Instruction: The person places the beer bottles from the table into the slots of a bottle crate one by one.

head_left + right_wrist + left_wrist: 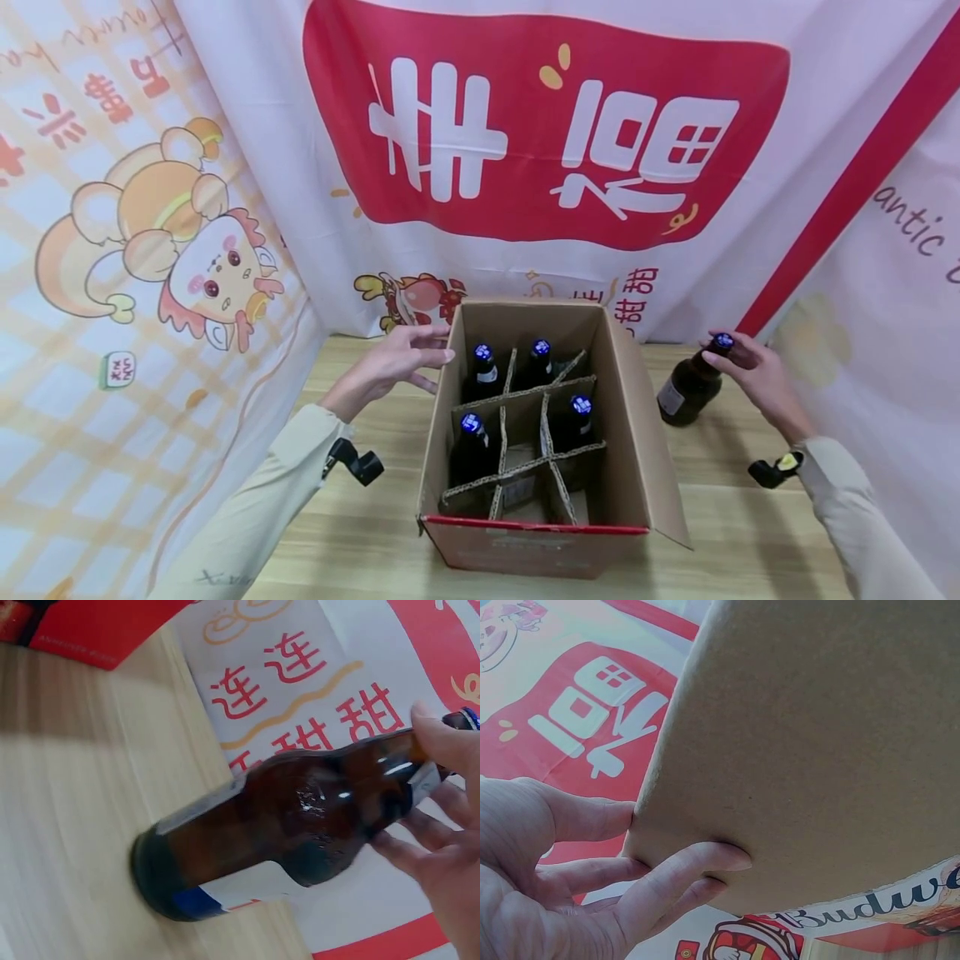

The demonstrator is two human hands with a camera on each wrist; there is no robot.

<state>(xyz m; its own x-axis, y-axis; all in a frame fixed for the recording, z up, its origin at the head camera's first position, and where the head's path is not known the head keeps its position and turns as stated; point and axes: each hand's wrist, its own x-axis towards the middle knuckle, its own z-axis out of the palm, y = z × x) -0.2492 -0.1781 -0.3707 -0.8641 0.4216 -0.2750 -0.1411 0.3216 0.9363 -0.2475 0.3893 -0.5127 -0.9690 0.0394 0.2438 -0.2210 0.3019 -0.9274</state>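
Observation:
A brown glass beer bottle (686,392) with a blue cap is to the right of the carton. My right hand (757,375) pinches its neck between thumb and fingers; in the right wrist view the bottle (300,810) shows its label. Whether its base touches the table, I cannot tell. On the left, my left hand (397,362) touches the cardboard carton (536,546) near its upper rim. Its fingertips press on a brown flap (802,750) in the left wrist view. Several capped bottles (483,367) stand in the carton's compartments.
Corrugated dividers (525,396) split the carton into cells; the front middle cell shows its floor. The right flap (648,433) sticks outward towards the bottle side. A pale wooden table (345,533) lies below, with printed cloth (525,250) hanging behind and at both sides.

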